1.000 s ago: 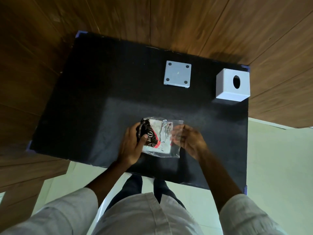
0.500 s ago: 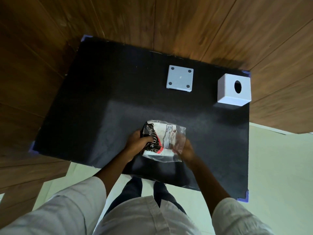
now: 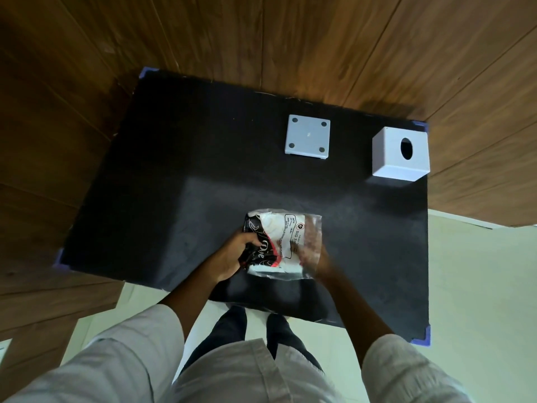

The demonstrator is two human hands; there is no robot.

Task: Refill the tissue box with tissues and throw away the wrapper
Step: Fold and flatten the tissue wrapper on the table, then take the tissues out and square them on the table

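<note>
The black-covered bench stands against a wood-panelled wall, and blue corner pieces show at its four corners. Two hands hold one tissue pack, still in its clear plastic wrapper, over the near middle of the bench, close to the front edge. The left hand is closed on the dark printed left end of the pack, its fingers curled into the plastic. The right hand is at the pack's right side, seen blurred through the clear film; it appears to grip that side, though how far its fingers close cannot be told. One white tissue box with a round opening sits at the far right corner of the bench, its right side just at the bench's right edge and its back near the rear edge. One flat square base plate with four round dots at its corners lies to the left of the box, apart from it and near the rear edge. Both are well apart from the pack, with bare black surface between them and the hands. The whole left half of the bench is open, as is the strip to the right of the pack up to the right edge. Below the front edge, pale floor and the person's dark trousers show.
</note>
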